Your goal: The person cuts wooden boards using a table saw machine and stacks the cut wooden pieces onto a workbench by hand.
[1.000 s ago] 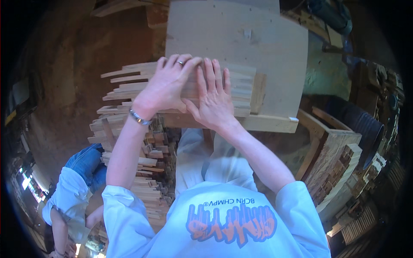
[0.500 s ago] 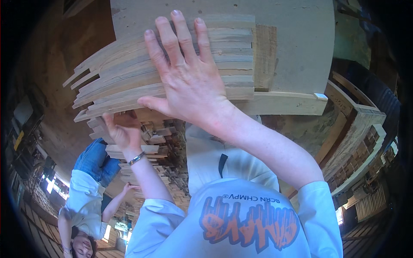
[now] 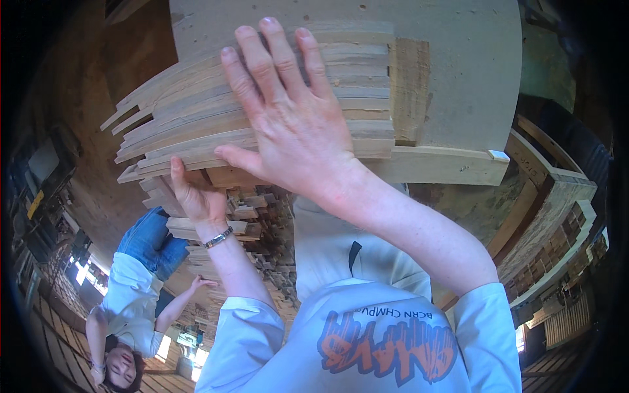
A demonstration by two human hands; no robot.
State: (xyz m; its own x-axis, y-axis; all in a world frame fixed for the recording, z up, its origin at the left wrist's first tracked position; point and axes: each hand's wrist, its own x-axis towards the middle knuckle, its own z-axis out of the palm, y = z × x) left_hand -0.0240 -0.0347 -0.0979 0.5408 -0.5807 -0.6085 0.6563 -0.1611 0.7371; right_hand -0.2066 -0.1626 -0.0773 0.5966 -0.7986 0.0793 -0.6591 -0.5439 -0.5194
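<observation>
My right hand (image 3: 282,111) lies flat with spread fingers across a row of pale wooden strips (image 3: 359,85) of uneven length on a pale board (image 3: 469,78). My left hand (image 3: 200,196) is below the strips' front edge at the left, palm partly turned up, one digit raised to that edge; its other fingers are largely hidden beneath. A short darker wood block (image 3: 409,92) sits against the strips' right ends, above a long pale batten (image 3: 452,167) along the board's front.
Many stacked wooden pieces (image 3: 246,213) stand below at the left. A co-worker (image 3: 134,288) in jeans and white top is at lower left. At right stand a wooden frame (image 3: 550,190) with stacked blocks and a dark container (image 3: 576,131).
My left hand has left the top of the strips and moved down-left to their front edge. My right hand stays flat on them. The whole view has shifted, and the co-worker's arm has moved.
</observation>
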